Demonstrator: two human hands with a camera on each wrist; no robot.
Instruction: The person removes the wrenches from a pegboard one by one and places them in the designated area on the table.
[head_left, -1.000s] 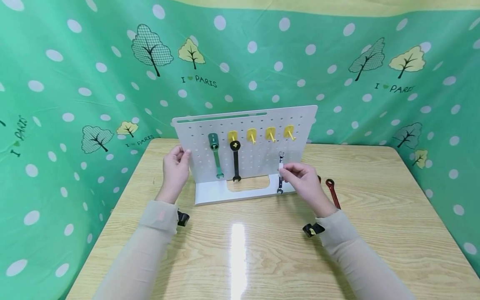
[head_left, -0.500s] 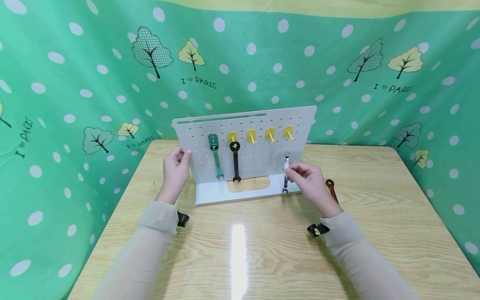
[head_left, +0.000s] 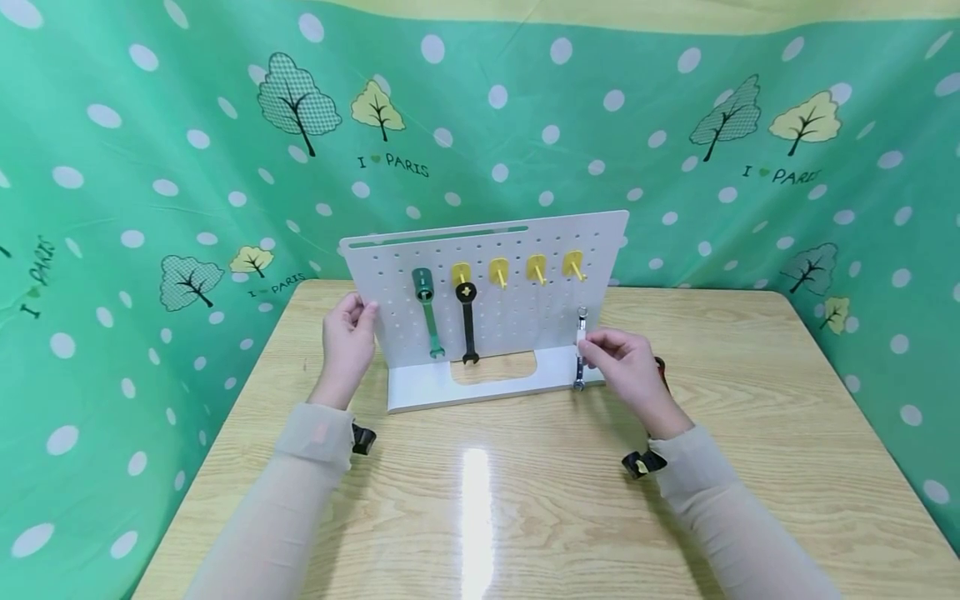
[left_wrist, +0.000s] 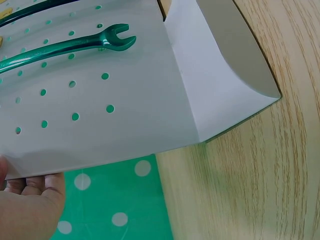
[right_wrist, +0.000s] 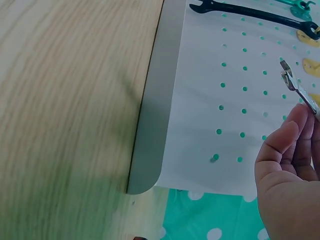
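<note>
My left hand (head_left: 349, 342) grips the left edge of an upright white pegboard (head_left: 517, 317), thumb in front and fingers behind it. With thumb and fingertips my right hand (head_left: 628, 371) pinches a small silver combination wrench (head_left: 581, 371) by its pale middle. That wrench hangs nearly vertical before the board's right part, ring end up, below the rightmost yellow hook (head_left: 574, 265). In the right wrist view its open end (right_wrist: 287, 77) shows beyond the fingers. A green wrench (head_left: 431, 329) and a black wrench (head_left: 469, 329) hang by their ring ends on the board's left half.
More yellow hooks (head_left: 537, 269) run along the board's upper row. Behind my right hand, a red wrench (head_left: 661, 364) lies on the wooden table (head_left: 405, 500), mostly hidden. The board's white base (head_left: 420, 392) has a cutout. A green dotted curtain (head_left: 480, 108) hangs behind and at both sides.
My right hand has moved a little to the right with the silver wrench, toward below the rightmost hook, covering more of the red wrench. My left hand keeps its place on the board.
</note>
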